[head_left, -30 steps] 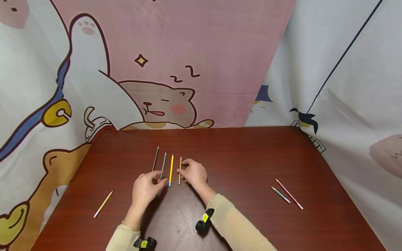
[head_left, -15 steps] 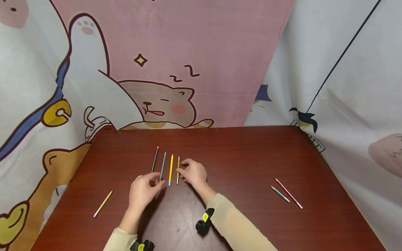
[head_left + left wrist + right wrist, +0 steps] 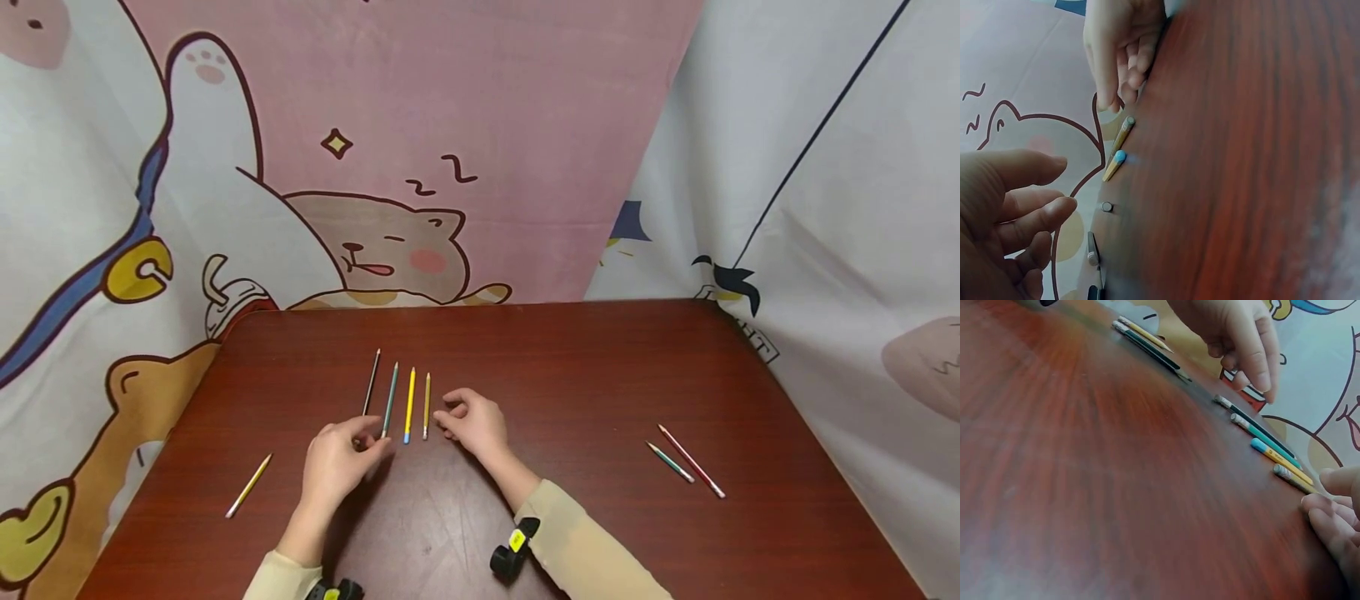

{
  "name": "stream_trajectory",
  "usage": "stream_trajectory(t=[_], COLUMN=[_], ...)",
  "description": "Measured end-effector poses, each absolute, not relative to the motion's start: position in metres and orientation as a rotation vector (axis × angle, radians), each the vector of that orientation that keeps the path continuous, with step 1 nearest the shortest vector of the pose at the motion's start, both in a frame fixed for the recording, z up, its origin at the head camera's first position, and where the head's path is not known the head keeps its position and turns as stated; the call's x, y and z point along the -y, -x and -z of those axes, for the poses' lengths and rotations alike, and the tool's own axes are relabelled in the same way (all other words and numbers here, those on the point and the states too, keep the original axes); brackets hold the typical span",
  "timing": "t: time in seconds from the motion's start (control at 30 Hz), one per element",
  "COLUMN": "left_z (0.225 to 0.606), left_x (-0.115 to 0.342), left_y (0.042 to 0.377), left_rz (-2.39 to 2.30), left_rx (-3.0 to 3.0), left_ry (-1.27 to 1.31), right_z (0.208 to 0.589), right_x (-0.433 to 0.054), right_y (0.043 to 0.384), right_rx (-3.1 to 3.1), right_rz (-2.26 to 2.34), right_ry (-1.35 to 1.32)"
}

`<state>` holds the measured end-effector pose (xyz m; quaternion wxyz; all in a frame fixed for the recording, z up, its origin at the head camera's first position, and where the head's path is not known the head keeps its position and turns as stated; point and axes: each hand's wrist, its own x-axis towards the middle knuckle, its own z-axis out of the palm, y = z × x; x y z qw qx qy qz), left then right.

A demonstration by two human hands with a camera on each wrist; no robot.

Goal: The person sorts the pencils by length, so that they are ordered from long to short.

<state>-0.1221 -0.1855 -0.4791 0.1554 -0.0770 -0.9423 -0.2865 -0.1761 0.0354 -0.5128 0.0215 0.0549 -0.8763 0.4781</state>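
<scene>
Several pencils lie side by side on the table: a black pencil (image 3: 372, 382), a teal pencil (image 3: 391, 398), a yellow pencil with a blue end (image 3: 409, 404) and a shorter yellow pencil (image 3: 427, 406) at the row's right. My left hand (image 3: 335, 463) hovers over the near end of the black pencil, fingers loosely bent, hiding part of it in the head view. The right wrist view shows that hand raised off the pencils with nothing in it. Just right of the shorter yellow pencil, my right hand (image 3: 475, 423) is held low, fingers relaxed and apart from the pencil.
Another yellow pencil (image 3: 249, 486) lies alone at the left; a dark pencil (image 3: 1150, 353) appears near it in the right wrist view. A short teal pencil (image 3: 670, 462) and a red pencil (image 3: 692, 461) lie at the right. A printed cloth (image 3: 555, 125) hangs behind the table (image 3: 570, 375).
The shorter yellow pencil shifted slightly left, closer to the blue-ended one, beside my right hand's fingers. That hand has since moved right, away from it. My left hand drifted left and nearer me.
</scene>
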Motion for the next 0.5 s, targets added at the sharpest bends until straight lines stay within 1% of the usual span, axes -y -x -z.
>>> stream_trajectory(t=[0.23, 0.5], left_z=[0.478, 0.478], left_x=[0.188, 0.192], left_y=[0.118, 0.116], left_rz=[0.836, 0.872], left_rx=[2.68, 2.684], left_ry=[0.26, 0.277], right_z=[0.509, 0.507], right_x=[-0.06, -0.095], right_y=[0.161, 0.148], right_rx=[2.665, 2.647], right_rz=[-1.593, -1.577], right_ry=[-0.219, -0.28])
